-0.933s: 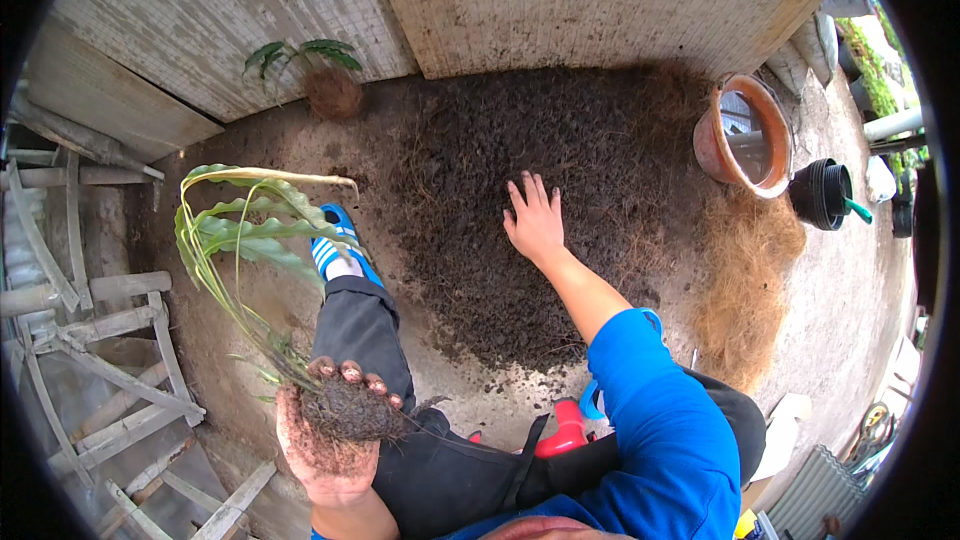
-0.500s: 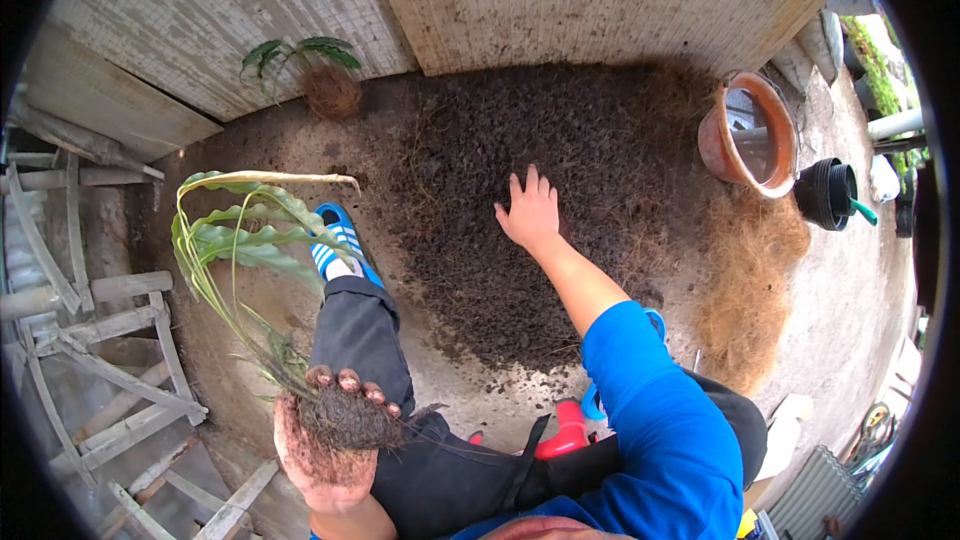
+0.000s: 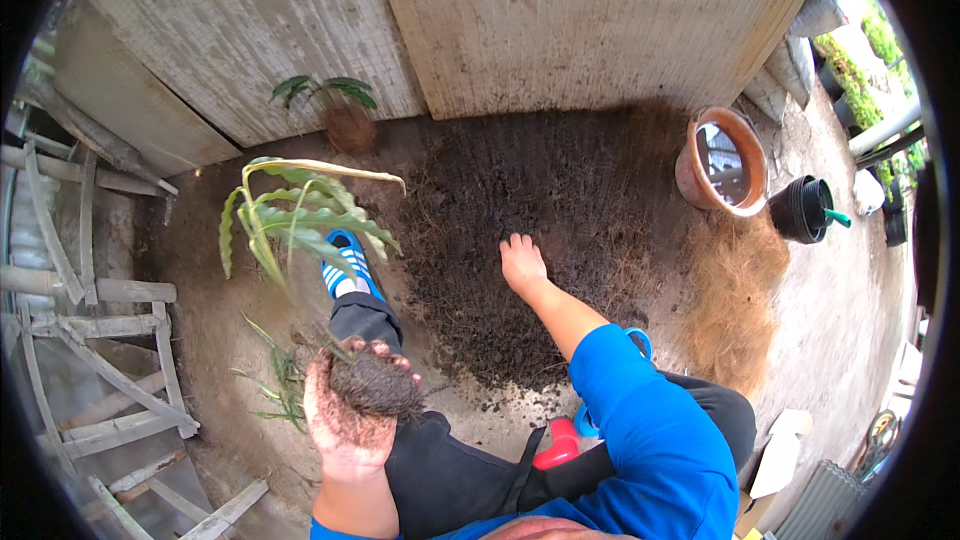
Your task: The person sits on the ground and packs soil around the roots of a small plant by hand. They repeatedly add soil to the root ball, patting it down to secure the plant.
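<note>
Left hand (image 3: 345,427) grips a leafy plant (image 3: 315,218) by its root ball (image 3: 378,386). Right hand (image 3: 523,264) meets dark soil (image 3: 485,325), spread to the floor's (image 3: 215,275) wall-side edge.

No writing appears legible in this wide view.

The right hand (image 3: 523,264), splayed before, now has its fingers bunched at the dark soil (image 3: 480,335), lower in mid-frame. The left hand (image 3: 345,425) brings the root ball (image 3: 378,386) up and rightward at lower left (the long leaves (image 3: 305,215) shift right too).
</note>
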The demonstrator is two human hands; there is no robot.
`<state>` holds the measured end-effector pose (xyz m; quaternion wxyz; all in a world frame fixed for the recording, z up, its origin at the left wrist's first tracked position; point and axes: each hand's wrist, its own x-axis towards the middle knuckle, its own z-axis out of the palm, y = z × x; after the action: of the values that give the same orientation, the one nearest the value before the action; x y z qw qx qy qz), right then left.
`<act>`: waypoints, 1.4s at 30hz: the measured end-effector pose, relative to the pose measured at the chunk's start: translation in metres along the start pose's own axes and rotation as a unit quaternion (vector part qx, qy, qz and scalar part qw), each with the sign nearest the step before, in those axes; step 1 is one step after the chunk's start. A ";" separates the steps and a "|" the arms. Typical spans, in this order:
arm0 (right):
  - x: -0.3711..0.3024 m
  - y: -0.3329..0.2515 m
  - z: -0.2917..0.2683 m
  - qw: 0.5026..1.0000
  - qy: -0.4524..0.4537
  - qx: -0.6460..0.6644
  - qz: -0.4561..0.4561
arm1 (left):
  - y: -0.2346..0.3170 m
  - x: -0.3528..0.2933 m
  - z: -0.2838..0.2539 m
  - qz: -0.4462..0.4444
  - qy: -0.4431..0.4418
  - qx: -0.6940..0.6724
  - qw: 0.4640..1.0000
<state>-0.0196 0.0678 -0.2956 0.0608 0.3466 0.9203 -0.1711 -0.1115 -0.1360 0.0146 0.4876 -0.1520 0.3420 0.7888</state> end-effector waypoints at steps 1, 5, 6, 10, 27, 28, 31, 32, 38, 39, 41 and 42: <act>-0.005 0.002 0.001 1.000 0.003 0.009 -0.001 | 0.000 0.000 -0.002 -0.008 0.005 -0.010 1.000; -0.019 0.024 -0.002 0.992 -0.009 0.126 0.029 | 0.003 0.004 0.000 -0.020 0.023 -0.039 0.999; -0.019 0.024 -0.012 0.983 -0.014 0.178 0.037 | 0.003 0.002 -0.001 -0.011 0.008 -0.041 0.999; -0.021 0.027 -0.055 0.627 -0.028 0.701 0.339 | -0.001 0.011 -0.012 0.027 0.027 -0.055 0.998; -0.138 -0.049 -0.293 0.545 -0.035 0.825 0.142 | -0.035 0.010 0.004 0.085 -0.098 0.043 0.991; -0.149 -0.047 -0.294 0.523 -0.035 0.841 0.135 | -0.040 0.008 0.007 0.089 -0.102 0.048 0.990; -0.175 -0.041 -0.284 0.515 0.012 0.843 0.153 | -0.061 0.007 0.015 0.097 -0.117 0.063 0.986; -0.181 -0.041 -0.280 0.501 0.010 0.852 0.149 | -0.067 0.003 0.019 0.101 -0.111 0.062 0.987; -0.209 -0.075 -0.280 0.589 0.159 0.792 0.010 | -0.111 -0.014 0.038 0.202 -0.124 0.111 0.965; -0.211 -0.080 -0.278 0.599 0.207 0.774 -0.023 | -0.120 -0.018 0.041 0.224 -0.127 0.120 0.959; -0.224 -0.092 -0.281 0.660 0.280 0.689 -0.102 | -0.135 -0.041 0.057 0.264 -0.130 0.109 0.950; -0.233 -0.097 -0.285 0.696 0.313 0.634 -0.124 | -0.138 -0.044 0.058 0.286 -0.128 0.116 0.942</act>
<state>0.0940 -0.0417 0.0509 -0.4868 0.2193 0.5938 -0.6020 0.0351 -0.0848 0.0276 0.2958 0.1125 0.3950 0.8624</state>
